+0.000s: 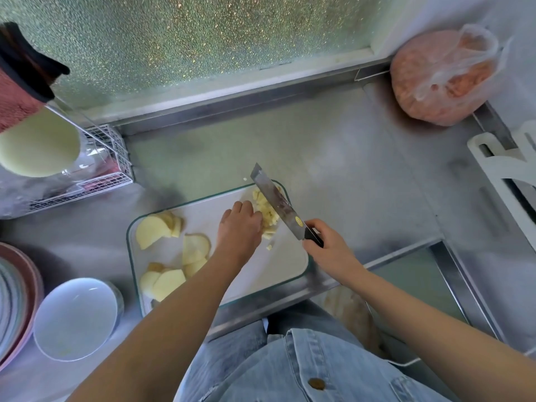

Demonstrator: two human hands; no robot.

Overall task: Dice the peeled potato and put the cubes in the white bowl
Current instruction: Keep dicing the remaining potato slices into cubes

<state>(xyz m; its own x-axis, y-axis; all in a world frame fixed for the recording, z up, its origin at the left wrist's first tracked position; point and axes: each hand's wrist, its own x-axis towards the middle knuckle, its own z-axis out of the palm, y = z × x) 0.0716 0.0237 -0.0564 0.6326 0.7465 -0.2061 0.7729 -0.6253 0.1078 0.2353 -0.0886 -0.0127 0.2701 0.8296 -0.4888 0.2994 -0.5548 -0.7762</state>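
**Cleaver in the pile of cubes, bowl waiting at the near-left**

A white cutting board [287, 265] lies at the near edge of the steel worktop [348, 158]. At the board's far right corner sits the diced potato [268, 211], a small heap of pale yellow cubes and strips. The left hand [240, 224] bears down on it with fingers curled over the heap, fingertips hidden. The right hand [327, 248] grips the black handle of a cleaver [275, 201], whose blade slants along the heap's right side. Uncut potato slices [165, 282] lie in overlapping groups on the board's left half. The white bowl [77, 317] stands towards the near-left corner of the worktop, just beside the board, next to a stack of plates [14, 300]. A filled plastic bag [443, 76] sits in the far right corner.
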